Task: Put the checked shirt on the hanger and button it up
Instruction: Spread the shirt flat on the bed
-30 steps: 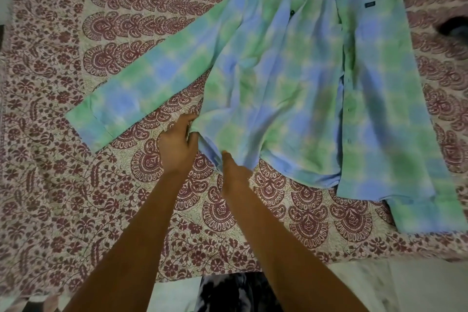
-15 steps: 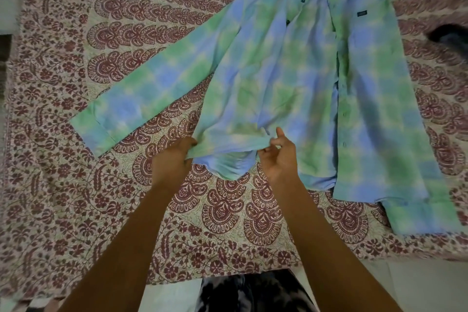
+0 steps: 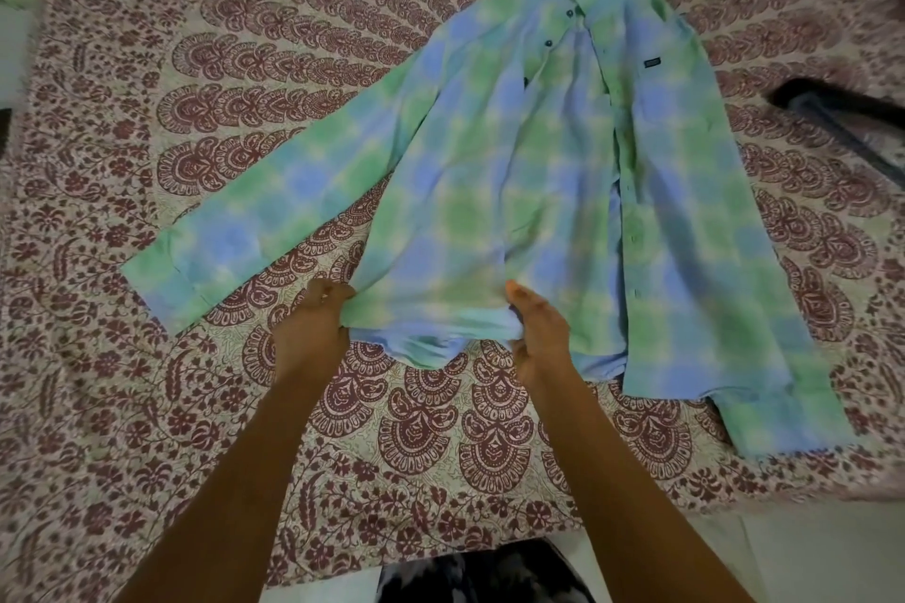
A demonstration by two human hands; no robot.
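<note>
Shirt [image 3: 563,191] lies on bedsheet [image 3: 171,406], collar away.

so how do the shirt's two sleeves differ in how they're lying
The left-side sleeve stretches out away from the shirt body, angling toward the bed's left edge; the right-side sleeve runs down alongside the body. The left-side sleeve lies wholly on the bedsheet, while the right-side one partly overlaps the shirt front. Both lie flat, in the same green-blue check.

both arms bare from elbow down, no sleeves, no watch or rings on the left hand [image 3: 308,333] or right hand [image 3: 538,338]; dark black-and-white mottled garment [image 3: 480,578] at 6 o'clock
</note>
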